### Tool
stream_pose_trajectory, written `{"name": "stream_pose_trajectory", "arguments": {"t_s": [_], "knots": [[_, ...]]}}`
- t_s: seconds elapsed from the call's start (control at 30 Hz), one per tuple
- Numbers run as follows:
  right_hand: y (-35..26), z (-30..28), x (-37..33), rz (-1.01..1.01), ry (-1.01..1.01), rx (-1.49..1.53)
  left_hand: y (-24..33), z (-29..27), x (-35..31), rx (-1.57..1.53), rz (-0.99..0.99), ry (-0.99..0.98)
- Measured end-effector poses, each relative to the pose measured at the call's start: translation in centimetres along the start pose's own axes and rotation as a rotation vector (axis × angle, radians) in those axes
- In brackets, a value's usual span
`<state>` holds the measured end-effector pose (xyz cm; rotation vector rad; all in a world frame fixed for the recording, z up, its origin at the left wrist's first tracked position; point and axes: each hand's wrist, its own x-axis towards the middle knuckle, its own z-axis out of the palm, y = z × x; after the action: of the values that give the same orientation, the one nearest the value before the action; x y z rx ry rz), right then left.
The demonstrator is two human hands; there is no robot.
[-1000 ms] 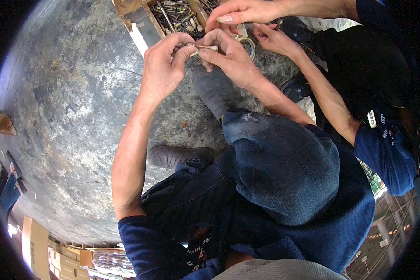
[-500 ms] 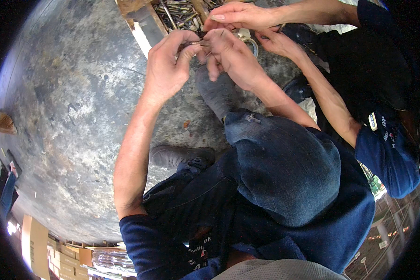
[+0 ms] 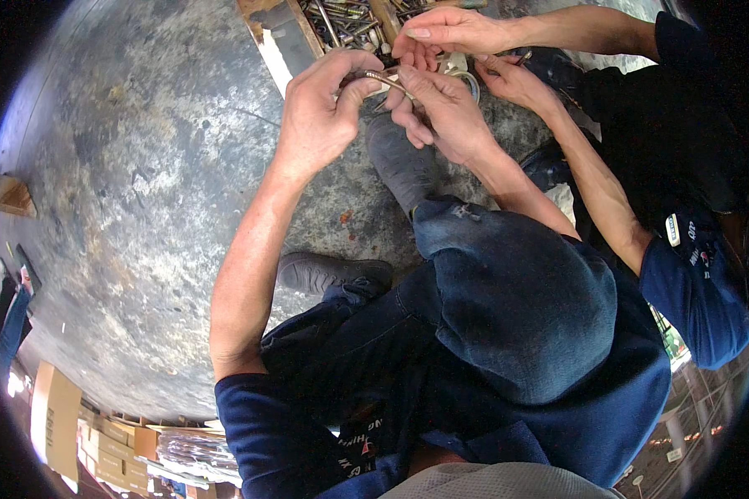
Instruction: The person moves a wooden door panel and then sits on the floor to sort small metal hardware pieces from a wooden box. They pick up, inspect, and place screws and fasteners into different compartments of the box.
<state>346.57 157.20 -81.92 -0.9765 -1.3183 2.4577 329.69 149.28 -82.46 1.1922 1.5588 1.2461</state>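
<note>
My left hand pinches one end of a thin metal rod between thumb and forefinger; that end looks ribbed, but its exact kind cannot be made out. The rod's other end sits in the bent fingers of my right hand. Both hands are above my grey shoe and close to the near edge of a wooden box. Loose metal pieces, many of them slim and rod-like, fill its compartments.
Beside my right hand reach a co-worker's hand and other hand, the latter holding a small thing. A tape roll lies behind my right hand. A wood piece and cardboard boxes stand at left on the stained concrete floor.
The view has shifted slightly, so everything sits a little further right. My right hand, blurred before, has turned and drawn a bit away from the left, showing more of the rod.
</note>
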Motion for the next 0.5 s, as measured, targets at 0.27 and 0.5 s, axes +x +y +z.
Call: {"name": "stream_pose_trajectory", "arguments": {"t_s": [0.27,0.5], "knots": [[-0.1,0.0,-0.2,0.096,0.168,0.111,-0.2,-0.1,0.1,0.004,-0.016,0.041],[1.0,0.5,0.2,-0.184,0.247,0.079,0.0,0.1,0.0,0.060,-0.116,0.012]]}}
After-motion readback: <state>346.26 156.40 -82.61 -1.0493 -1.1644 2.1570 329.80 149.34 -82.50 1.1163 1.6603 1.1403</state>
